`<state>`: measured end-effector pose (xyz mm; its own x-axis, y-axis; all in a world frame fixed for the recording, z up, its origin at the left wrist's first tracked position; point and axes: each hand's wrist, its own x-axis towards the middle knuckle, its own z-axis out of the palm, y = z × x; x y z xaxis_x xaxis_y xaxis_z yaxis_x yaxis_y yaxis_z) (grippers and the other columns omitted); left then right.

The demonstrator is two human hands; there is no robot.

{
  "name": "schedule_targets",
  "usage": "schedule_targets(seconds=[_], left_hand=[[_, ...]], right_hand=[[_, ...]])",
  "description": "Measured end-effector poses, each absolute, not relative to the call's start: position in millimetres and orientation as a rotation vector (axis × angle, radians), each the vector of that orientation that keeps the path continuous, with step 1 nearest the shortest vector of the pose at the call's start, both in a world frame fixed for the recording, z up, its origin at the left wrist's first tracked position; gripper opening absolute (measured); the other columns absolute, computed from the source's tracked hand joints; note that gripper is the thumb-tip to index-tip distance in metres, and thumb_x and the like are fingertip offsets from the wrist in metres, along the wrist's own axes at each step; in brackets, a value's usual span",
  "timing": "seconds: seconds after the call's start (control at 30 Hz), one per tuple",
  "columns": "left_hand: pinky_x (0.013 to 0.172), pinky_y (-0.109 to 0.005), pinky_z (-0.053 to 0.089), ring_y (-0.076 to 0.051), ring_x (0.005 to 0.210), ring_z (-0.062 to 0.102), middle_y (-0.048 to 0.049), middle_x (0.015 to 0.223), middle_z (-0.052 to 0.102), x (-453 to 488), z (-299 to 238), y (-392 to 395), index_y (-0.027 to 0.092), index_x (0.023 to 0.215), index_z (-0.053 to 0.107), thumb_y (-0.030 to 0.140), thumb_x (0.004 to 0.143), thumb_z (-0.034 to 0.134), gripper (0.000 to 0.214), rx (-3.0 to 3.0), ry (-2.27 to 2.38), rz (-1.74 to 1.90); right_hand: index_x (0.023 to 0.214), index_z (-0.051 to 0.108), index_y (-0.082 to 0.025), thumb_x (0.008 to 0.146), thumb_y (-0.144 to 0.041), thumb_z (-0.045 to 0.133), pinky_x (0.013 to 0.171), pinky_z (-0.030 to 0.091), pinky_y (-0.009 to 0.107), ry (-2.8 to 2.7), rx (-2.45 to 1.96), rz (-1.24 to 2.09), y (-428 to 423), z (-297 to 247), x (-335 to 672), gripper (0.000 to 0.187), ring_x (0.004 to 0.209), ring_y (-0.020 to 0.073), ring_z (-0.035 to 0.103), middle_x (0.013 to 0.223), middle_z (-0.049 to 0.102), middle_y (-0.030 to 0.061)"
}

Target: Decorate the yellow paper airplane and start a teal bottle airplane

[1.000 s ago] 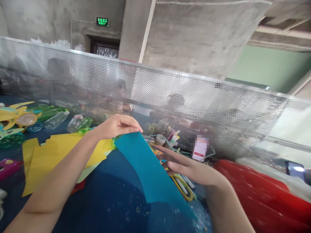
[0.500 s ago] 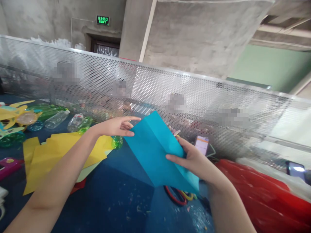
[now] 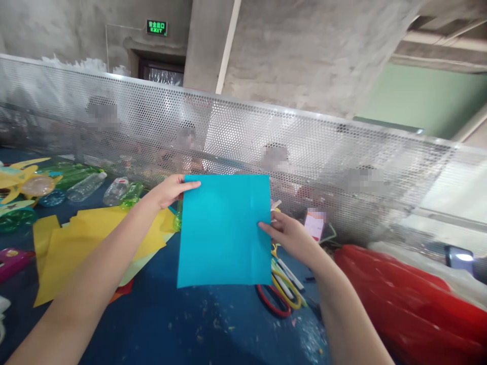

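Note:
A sheet of blue paper (image 3: pixel 220 233) is held up above the table, nearly flat towards me, with a faint upright crease near its right side. My left hand (image 3: pixel 173 191) pinches its upper left corner, thumb across the front. At the right edge, about halfway up, my right hand (image 3: pixel 285 230) grips the sheet with the thumb in front and the other fingers behind. Below and right of the paper lie scissors with red handles (image 3: pixel 274 306) and yellow handles (image 3: pixel 291 299), partly covered by it, beside several pens (image 3: pixel 291 274).
Yellow paper sheets (image 3: pixel 102 233) lie under my left forearm. Plastic bottles (image 3: pixel 87 186) and a magenta object (image 3: pixel 13 262) are at the left. Red plastic (image 3: pixel 403 299) and phones (image 3: pixel 315 223) are at the right. A perforated metal screen (image 3: pixel 228 126) runs behind, with people beyond it.
The blue paper has turned from a tilted, partly folded position to upright and spread out. My left hand has closed on its corner, and more of the scissors and pens shows.

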<state>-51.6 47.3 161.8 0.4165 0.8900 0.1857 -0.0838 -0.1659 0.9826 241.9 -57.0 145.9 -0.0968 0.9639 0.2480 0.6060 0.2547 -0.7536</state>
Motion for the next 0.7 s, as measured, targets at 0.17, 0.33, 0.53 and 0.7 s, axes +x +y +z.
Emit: schedule_targets(seconds=[0.17, 0.33, 0.53, 0.7], left_hand=[[0.078, -0.035, 0.051, -0.023, 0.092, 0.063, -0.0113, 0.104, 0.067, -41.6, 155.5, 50.5, 0.017, 0.098, 0.065, 0.050, 0.077, 0.063, 0.038, 1.374, 0.560, 1.056], [0.082, -0.037, 0.049, -0.024, 0.090, 0.065, -0.0137, 0.104, 0.068, -34.0, 136.7, 58.0, 0.016, 0.104, 0.062, 0.061, 0.072, 0.061, 0.055, 1.442, 0.468, 0.580], [0.085, -0.034, 0.050, -0.025, 0.106, 0.060, -0.0114, 0.121, 0.061, -11.3, 116.9, 58.4, 0.020, 0.111, 0.061, 0.034, 0.065, 0.078, 0.051, 1.479, 0.616, 0.605], [0.084, -0.036, 0.052, -0.028, 0.108, 0.060, -0.0129, 0.118, 0.063, -7.2, 111.7, 59.4, 0.018, 0.103, 0.065, 0.040, 0.069, 0.074, 0.042, 1.418, 0.686, 0.655]], right_hand=[[0.109, 0.051, -0.020, 0.078, -0.048, 0.058, 0.054, 0.052, 0.028, -1.687, -1.370, 0.702, -55.1, 145.0, 231.7, 0.042, 0.062, 0.0186, 0.065, 0.070, 0.068, 0.0008], [0.111, 0.050, -0.022, 0.076, -0.050, 0.060, 0.059, 0.054, 0.031, -1.583, -1.286, 0.758, -50.4, 140.7, 234.1, 0.046, 0.068, 0.0202, 0.068, 0.079, 0.071, 0.0027], [0.116, 0.049, -0.023, 0.076, -0.050, 0.063, 0.065, 0.055, 0.031, -1.512, -1.244, 0.812, -48.3, 137.5, 244.1, 0.050, 0.073, 0.0195, 0.067, 0.086, 0.071, 0.0029], [0.113, 0.053, -0.022, 0.075, -0.052, 0.062, 0.060, 0.053, 0.029, -1.514, -1.309, 0.730, -46.5, 137.1, 255.0, 0.049, 0.067, 0.0182, 0.065, 0.079, 0.070, 0.0015]])
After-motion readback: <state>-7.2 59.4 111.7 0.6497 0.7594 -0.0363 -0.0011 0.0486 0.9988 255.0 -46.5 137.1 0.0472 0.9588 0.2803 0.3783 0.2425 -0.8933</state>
